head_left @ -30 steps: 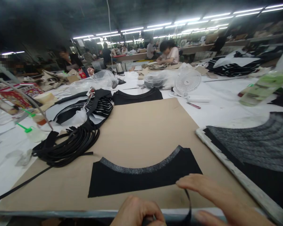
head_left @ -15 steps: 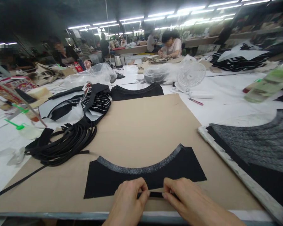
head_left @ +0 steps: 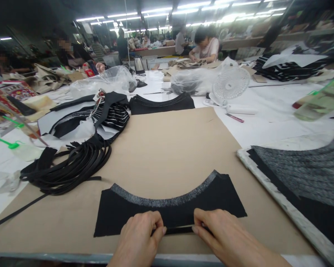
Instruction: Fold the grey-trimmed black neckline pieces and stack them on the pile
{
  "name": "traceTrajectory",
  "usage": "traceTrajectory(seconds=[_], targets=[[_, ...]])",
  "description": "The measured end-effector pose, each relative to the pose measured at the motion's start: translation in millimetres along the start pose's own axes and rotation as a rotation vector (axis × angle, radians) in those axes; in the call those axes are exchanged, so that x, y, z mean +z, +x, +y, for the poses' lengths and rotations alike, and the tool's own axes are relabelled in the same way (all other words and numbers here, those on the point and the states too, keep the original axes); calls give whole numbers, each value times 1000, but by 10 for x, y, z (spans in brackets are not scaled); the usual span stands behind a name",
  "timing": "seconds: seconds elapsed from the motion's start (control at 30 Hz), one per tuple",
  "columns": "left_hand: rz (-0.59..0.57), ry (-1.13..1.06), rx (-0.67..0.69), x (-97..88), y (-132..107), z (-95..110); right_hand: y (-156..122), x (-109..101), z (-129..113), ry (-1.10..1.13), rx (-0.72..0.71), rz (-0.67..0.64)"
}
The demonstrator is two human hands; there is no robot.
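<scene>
A black curved fabric piece [head_left: 169, 205] with a grey inner edge lies on a brown cardboard sheet [head_left: 167, 148] near the table's front edge. My left hand [head_left: 140, 239] and my right hand [head_left: 225, 239] each pinch one end of a narrow black strip [head_left: 179, 230]. The strip is stretched flat along the fabric piece's lower edge. Both hands rest low on the cardboard, close together.
A bundle of black strips [head_left: 69, 168] lies at the left of the cardboard. Striped fabric [head_left: 100, 118], another black piece [head_left: 161, 104], plastic bags [head_left: 105, 83], a small white fan [head_left: 229, 83] and a stack of grey pieces [head_left: 303, 174] surround it. People work at far tables.
My hands came up from the table edge with the strip and laid it along the fabric piece's lower edge. Over the last half second they spread slightly apart.
</scene>
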State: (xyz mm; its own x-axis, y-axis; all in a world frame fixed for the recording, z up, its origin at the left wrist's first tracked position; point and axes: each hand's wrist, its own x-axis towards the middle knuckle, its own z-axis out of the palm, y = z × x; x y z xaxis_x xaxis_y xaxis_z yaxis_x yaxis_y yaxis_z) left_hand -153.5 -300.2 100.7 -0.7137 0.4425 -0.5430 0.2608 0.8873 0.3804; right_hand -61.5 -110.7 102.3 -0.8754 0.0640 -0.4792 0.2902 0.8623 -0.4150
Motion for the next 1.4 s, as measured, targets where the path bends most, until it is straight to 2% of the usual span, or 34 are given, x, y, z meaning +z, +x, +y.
traceTrajectory(seconds=[0.13, 0.37, 0.7, 1.4], targets=[[-20, 19, -16, -4, 3, 0, -45, -25, -89, -17, -20, -24], [75, -3, -34, -60, 86, 24, 114, 57, -69, 47, -35, 50], [173, 86, -44, -49, 264, 85, 311, 6, -161, -77, 75, 145], [166, 124, -72, -80, 309, 15, 450, 44, -243, -131, 42, 161]])
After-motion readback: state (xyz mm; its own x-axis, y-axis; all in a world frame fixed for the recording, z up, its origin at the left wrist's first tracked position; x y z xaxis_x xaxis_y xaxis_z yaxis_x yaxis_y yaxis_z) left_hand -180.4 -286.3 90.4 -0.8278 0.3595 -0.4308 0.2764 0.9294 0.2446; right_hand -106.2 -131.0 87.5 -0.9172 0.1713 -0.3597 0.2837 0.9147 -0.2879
